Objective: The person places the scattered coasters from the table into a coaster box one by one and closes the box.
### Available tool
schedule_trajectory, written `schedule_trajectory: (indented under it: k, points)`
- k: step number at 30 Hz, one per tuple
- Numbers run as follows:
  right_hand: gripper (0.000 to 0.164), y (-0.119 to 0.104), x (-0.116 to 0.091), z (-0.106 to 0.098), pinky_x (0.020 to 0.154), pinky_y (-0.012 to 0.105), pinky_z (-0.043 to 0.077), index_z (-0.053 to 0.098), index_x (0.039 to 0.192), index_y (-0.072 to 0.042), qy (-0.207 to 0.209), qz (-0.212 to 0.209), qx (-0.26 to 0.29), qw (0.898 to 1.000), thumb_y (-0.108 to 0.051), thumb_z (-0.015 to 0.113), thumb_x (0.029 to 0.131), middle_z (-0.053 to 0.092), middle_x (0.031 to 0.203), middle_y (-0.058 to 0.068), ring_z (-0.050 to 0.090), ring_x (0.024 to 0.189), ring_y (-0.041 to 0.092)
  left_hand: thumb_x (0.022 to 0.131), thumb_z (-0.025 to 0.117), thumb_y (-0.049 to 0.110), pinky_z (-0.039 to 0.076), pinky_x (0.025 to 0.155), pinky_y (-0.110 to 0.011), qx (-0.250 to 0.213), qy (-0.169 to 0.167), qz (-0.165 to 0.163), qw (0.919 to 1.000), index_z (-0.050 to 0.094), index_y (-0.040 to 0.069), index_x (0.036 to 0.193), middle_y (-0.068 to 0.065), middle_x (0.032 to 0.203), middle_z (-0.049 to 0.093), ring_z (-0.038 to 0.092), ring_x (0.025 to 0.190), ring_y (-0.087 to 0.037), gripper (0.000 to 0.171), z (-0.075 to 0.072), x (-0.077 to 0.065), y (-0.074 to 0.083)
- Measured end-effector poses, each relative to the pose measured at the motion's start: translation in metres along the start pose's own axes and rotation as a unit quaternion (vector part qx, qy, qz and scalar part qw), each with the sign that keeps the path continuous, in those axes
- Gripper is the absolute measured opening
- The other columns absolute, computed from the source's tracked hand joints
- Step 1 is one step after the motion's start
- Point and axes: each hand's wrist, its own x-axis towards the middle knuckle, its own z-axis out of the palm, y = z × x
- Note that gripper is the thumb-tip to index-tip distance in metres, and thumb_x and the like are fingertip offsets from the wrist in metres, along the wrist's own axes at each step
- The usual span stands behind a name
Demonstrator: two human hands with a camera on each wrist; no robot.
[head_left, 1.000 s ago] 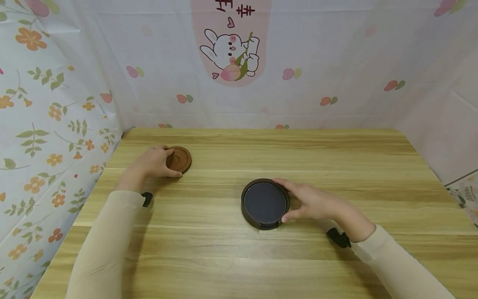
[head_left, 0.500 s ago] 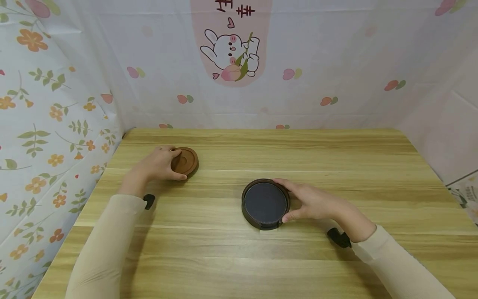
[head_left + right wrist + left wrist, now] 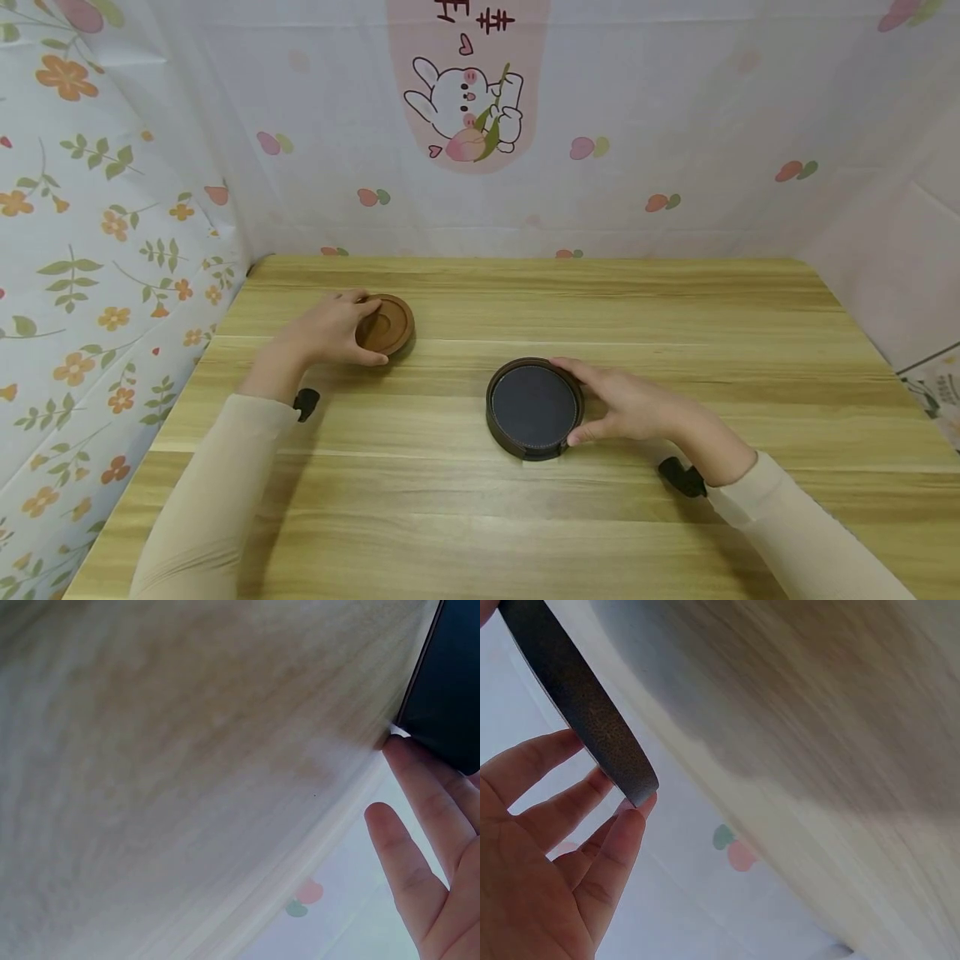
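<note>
In the head view my left hand (image 3: 330,333) grips a round brown wooden coaster (image 3: 396,327) with ringed grooves on top, at the left of the table. The left wrist view has the coaster's dark edge (image 3: 585,697) held by the fingers, raised off the tabletop. Nearer the middle stands a low round black coaster holder (image 3: 504,440). A dark coaster (image 3: 534,407) with a stitched rim lies inside it. My right hand (image 3: 630,404) holds the holder's right side between thumb and fingers. In the right wrist view, fingertips touch the holder's dark wall (image 3: 450,690).
The wood-grain table (image 3: 480,533) extends on all sides of the holder. A white printed cloth (image 3: 637,100) hangs behind its back edge, and a flowered cloth (image 3: 90,275) hangs along the left. Black wrist straps (image 3: 306,403) show at the sleeves.
My left hand has carried the wooden coaster a short way to the right, toward the holder. My right hand and the holder have stayed in place.
</note>
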Motion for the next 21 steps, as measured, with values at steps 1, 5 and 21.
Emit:
schedule_trajectory:
  k: [1, 5, 21]
  points:
    - [0.108, 0.000, 0.000, 0.000, 0.112, 0.052, 0.039, 0.021, 0.158, -0.005, 0.000, 0.000, 0.000, 1.000, -0.052, 0.077, 0.079, 0.044, 0.154, 0.014, 0.049, 0.138, 0.032, 0.081, 0.077, 0.051, 0.033, 0.111, -0.066, 0.000, 0.001, 0.002, 1.0000, 0.037, 0.001, 0.152, -0.027, 0.157, 0.030, 0.029, 0.141, -0.054, 0.096, 0.000, 0.000, 0.002]
    - [0.108, -0.001, 0.000, 0.000, 0.112, 0.051, 0.039, 0.021, 0.158, -0.005, 0.000, 0.001, 0.003, 1.000, -0.052, 0.078, 0.079, 0.044, 0.154, 0.014, 0.051, 0.137, 0.031, 0.080, 0.078, 0.051, 0.033, 0.111, -0.065, 0.002, 0.008, 0.013, 0.9999, 0.037, 0.002, 0.152, -0.026, 0.157, 0.031, 0.029, 0.142, -0.053, 0.096, -0.001, -0.002, 0.010]
    - [0.108, 0.001, 0.000, 0.000, 0.112, 0.052, 0.039, 0.021, 0.158, -0.005, 0.002, 0.003, -0.006, 1.000, -0.054, 0.077, 0.079, 0.044, 0.154, 0.014, 0.050, 0.137, 0.032, 0.076, 0.081, 0.052, 0.040, 0.109, -0.058, 0.002, 0.026, 0.081, 0.9964, 0.041, 0.005, 0.151, -0.020, 0.157, 0.035, 0.036, 0.141, -0.041, 0.098, -0.006, -0.010, 0.051]
